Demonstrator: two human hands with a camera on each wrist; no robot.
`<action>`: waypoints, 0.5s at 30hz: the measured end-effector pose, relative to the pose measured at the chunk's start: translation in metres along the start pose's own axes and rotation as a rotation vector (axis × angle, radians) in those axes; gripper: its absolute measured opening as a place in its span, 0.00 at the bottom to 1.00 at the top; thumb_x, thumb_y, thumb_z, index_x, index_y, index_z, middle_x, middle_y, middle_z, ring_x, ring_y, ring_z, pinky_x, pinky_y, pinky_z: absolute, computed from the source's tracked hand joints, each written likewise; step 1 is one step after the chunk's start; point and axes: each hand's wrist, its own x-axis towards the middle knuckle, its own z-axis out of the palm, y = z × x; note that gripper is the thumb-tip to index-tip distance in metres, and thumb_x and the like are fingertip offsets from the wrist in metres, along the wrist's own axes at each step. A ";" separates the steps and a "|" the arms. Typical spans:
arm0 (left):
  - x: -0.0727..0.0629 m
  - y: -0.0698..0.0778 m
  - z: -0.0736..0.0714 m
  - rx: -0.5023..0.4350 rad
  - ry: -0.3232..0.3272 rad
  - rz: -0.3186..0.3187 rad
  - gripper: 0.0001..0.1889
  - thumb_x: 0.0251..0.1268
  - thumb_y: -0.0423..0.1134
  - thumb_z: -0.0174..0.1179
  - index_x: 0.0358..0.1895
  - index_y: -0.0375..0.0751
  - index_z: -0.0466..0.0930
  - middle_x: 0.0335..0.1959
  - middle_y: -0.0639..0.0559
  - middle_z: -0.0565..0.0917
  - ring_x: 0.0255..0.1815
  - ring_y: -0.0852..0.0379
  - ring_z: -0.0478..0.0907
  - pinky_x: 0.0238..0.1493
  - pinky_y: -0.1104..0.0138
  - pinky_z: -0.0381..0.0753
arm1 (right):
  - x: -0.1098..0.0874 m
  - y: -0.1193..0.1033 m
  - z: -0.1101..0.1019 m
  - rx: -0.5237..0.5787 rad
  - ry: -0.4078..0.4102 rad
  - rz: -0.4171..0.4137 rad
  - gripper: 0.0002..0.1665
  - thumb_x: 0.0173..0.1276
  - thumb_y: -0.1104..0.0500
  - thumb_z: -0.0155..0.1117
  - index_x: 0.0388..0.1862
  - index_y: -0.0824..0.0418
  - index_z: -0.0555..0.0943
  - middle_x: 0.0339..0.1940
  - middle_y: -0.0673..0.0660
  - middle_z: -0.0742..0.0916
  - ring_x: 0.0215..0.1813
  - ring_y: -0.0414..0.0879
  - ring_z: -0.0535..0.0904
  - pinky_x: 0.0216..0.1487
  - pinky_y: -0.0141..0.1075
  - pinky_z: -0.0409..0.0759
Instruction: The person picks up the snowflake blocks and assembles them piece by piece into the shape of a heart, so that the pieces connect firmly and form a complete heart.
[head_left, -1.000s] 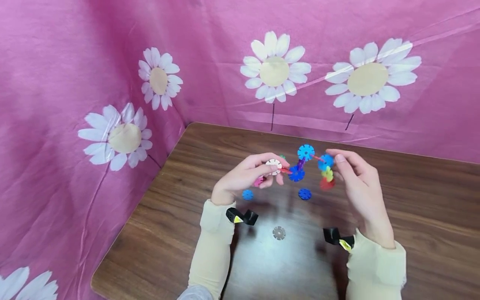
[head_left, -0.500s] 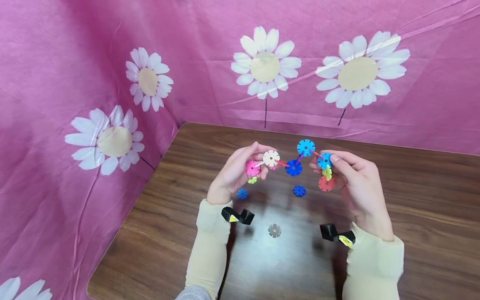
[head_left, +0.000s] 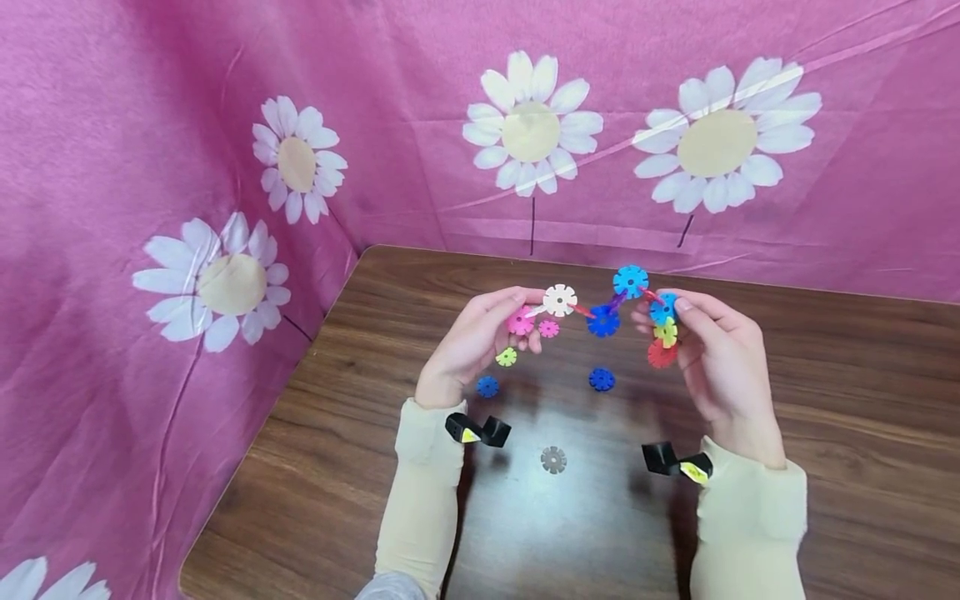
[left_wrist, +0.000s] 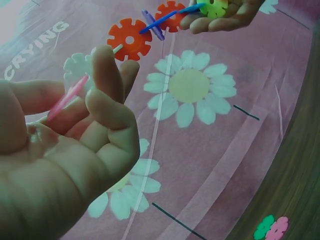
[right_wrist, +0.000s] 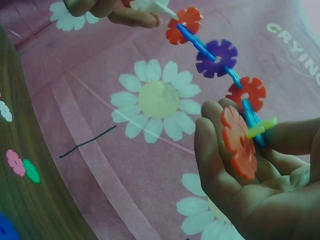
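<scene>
A chain of interlocked notched plastic discs spans both hands, held up above the table. At its left end my left hand (head_left: 476,337) pinches a pink disc (head_left: 521,322), which joins a white disc (head_left: 560,301). Red, dark blue (head_left: 603,321), purple and light blue (head_left: 631,282) discs follow along the chain. Thumb and fingers of my right hand (head_left: 727,358) grip another light blue disc (head_left: 663,309). A yellow disc (head_left: 665,334) and a red disc (right_wrist: 239,142) are attached below it, the red one in front of the fingers in the right wrist view.
Loose discs lie on the wooden table (head_left: 847,433): a grey one (head_left: 553,460) near the front, a dark blue one (head_left: 602,380) mid-table, and blue (head_left: 487,387), yellow-green (head_left: 507,357) and pink (head_left: 549,329) ones by the left hand. A pink flowered cloth (head_left: 420,125) hangs behind.
My left thumb has come off the white disc, and the left hand now holds the pink disc at the end. The chain has risen slightly; the right hand keeps its grip.
</scene>
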 end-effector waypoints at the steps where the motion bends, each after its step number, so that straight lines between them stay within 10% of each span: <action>1: 0.000 0.000 0.000 -0.005 -0.001 0.005 0.20 0.77 0.37 0.41 0.61 0.23 0.69 0.36 0.50 0.83 0.23 0.60 0.80 0.28 0.74 0.77 | 0.000 0.000 0.000 0.018 0.005 -0.003 0.13 0.72 0.69 0.53 0.49 0.75 0.80 0.38 0.64 0.89 0.39 0.53 0.88 0.37 0.38 0.87; 15: -0.002 -0.002 0.001 0.073 -0.107 0.006 0.17 0.77 0.36 0.44 0.56 0.24 0.72 0.39 0.39 0.86 0.23 0.57 0.81 0.33 0.69 0.83 | 0.002 0.005 0.004 0.005 -0.050 0.048 0.13 0.73 0.69 0.52 0.48 0.73 0.82 0.39 0.62 0.90 0.40 0.52 0.88 0.42 0.37 0.86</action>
